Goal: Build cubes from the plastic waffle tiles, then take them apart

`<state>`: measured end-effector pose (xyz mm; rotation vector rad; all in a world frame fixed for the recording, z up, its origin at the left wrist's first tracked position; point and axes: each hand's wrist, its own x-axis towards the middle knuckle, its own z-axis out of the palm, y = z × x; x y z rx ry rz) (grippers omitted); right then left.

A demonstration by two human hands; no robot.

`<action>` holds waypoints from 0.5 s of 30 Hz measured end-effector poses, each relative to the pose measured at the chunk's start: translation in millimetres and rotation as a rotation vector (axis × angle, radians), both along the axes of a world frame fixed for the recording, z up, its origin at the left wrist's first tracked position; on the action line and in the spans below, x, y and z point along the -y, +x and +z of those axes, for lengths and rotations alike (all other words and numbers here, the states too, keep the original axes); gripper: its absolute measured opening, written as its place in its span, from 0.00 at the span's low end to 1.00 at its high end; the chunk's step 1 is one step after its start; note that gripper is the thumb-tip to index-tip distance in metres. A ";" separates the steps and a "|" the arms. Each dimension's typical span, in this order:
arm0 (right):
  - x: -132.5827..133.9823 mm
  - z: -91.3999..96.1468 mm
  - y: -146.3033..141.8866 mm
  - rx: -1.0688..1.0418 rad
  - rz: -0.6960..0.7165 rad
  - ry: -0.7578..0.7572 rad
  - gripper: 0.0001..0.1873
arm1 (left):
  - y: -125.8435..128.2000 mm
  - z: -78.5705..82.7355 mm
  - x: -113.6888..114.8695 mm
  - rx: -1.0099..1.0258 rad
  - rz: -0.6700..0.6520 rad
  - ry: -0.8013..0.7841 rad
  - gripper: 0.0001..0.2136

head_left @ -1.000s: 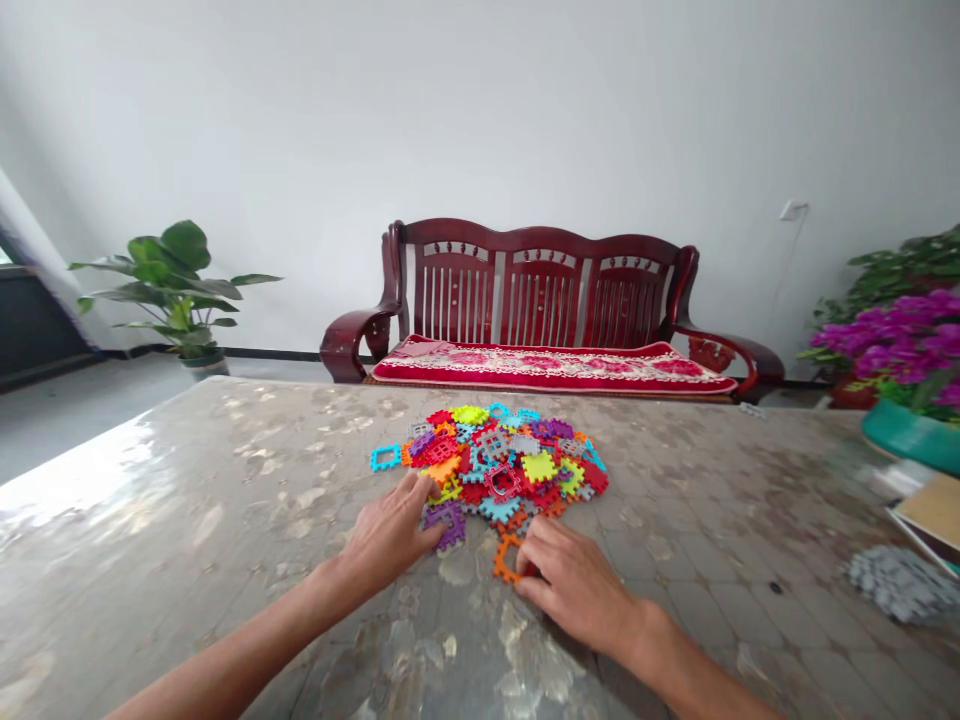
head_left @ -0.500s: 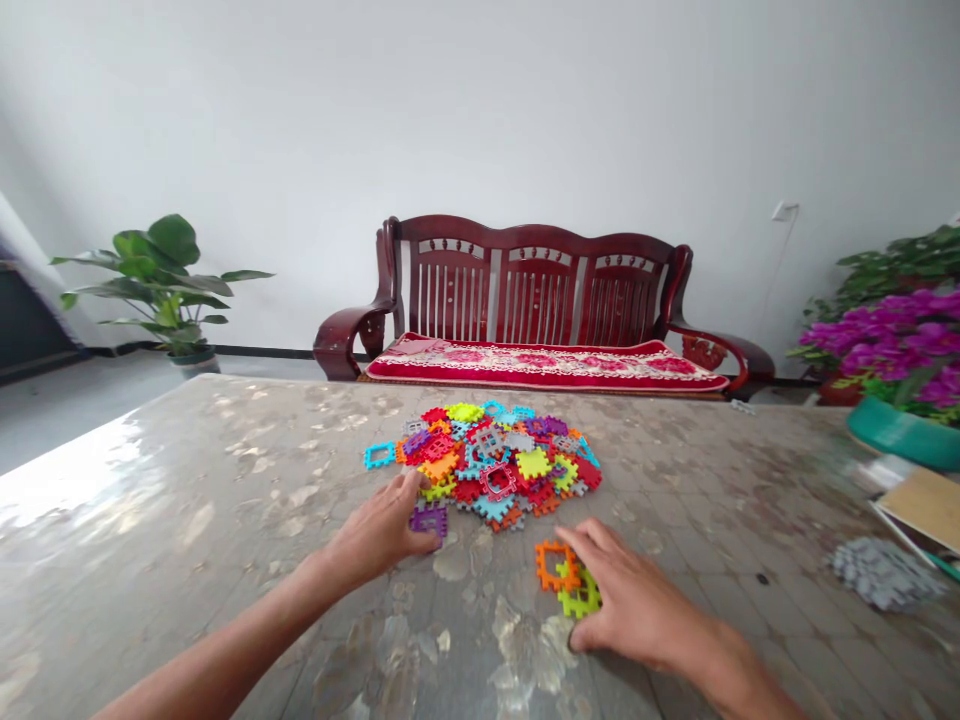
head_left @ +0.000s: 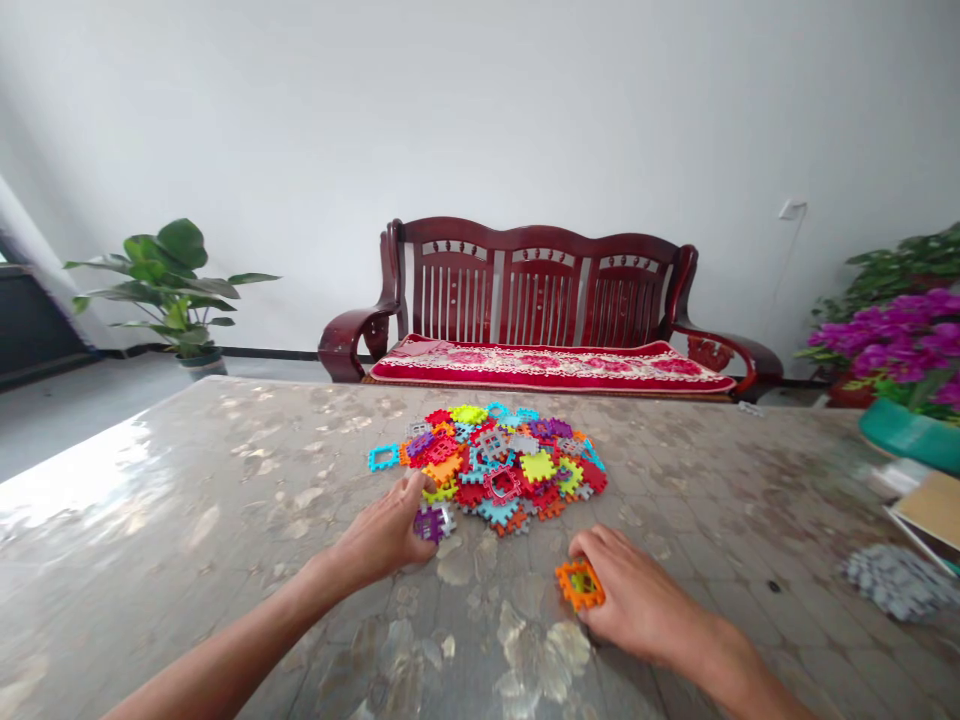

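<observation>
1. Head view: the right hand (head_left: 645, 605) now pinches an orange square plastic frame tile (head_left: 580, 585), which half a second ago lay flat beside a lime tile; the lime one now shows through it, seemingly stacked beneath.
2. That orange tile sits tilted on the marbled tabletop (head_left: 225, 520), well clear of the heap of coloured tiles (head_left: 499, 460); being square, it has no long axis.
3. The left hand (head_left: 382, 540) curls over a purple toothed tile (head_left: 430, 522) at the heap's near edge, fingertips touching it.

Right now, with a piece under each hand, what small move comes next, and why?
Probably bring the left hand with its purple toothed plastic tile toward the orange square frame tile under the right hand: both sit apart from the colourful pile.
</observation>
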<state>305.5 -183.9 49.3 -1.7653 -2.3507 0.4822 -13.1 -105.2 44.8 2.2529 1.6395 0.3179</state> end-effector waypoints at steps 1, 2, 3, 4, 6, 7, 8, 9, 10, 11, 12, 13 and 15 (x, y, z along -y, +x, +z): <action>-0.1 0.5 -0.2 0.002 -0.002 0.009 0.12 | -0.6 -0.1 0.8 0.008 -0.002 0.002 0.22; -0.2 1.2 -0.5 0.008 -0.003 0.015 0.13 | -0.8 0.0 1.7 0.014 -0.002 -0.004 0.22; -0.3 2.2 -0.7 0.018 -0.001 0.018 0.12 | -0.6 0.4 2.5 0.021 0.004 -0.013 0.23; -0.5 3.2 -1.0 0.031 0.004 0.018 0.11 | 0.0 0.9 3.2 0.027 0.011 -0.022 0.23; -0.4 4.7 -1.7 0.049 0.018 0.016 0.09 | 1.4 1.4 3.8 0.046 0.025 -0.032 0.23; -0.1 4.9 -2.1 0.048 0.025 0.019 0.09 | 2.0 1.1 3.6 0.061 0.028 -0.030 0.22; 0.2 4.7 -2.5 0.040 0.029 0.022 0.09 | 2.5 0.3 2.9 0.081 0.027 -0.025 0.22; 0.4 4.0 -3.0 0.027 0.027 0.017 0.10 | 2.8 -1.1 1.9 0.103 0.023 -0.018 0.21; 0.2 2.9 -3.4 0.010 0.021 0.001 0.11 | 3.0 -3.0 0.7 0.124 0.016 -0.013 0.20; -0.6 1.4 -3.8 -0.010 0.011 -0.022 0.12 | 3.0 -5.0 -0.8 0.142 0.011 -0.008 0.20; -2.3 -0.4 -4.0 -0.035 -0.002 -0.048 0.13 | 3.0 -7.2 -2.2 0.158 0.007 -0.007 0.19; -5.2 -2.4 -4.0 -0.065 -0.018 -0.069 0.14 | 2.9 -9.0 -3.6 0.174 0.004 -0.008 0.18; -15.1 -6.2 -3.8 -0.136 -0.058 -0.078 0.17 | 2.4 -10.9 -5.9 0.209 -0.001 -0.012 0.17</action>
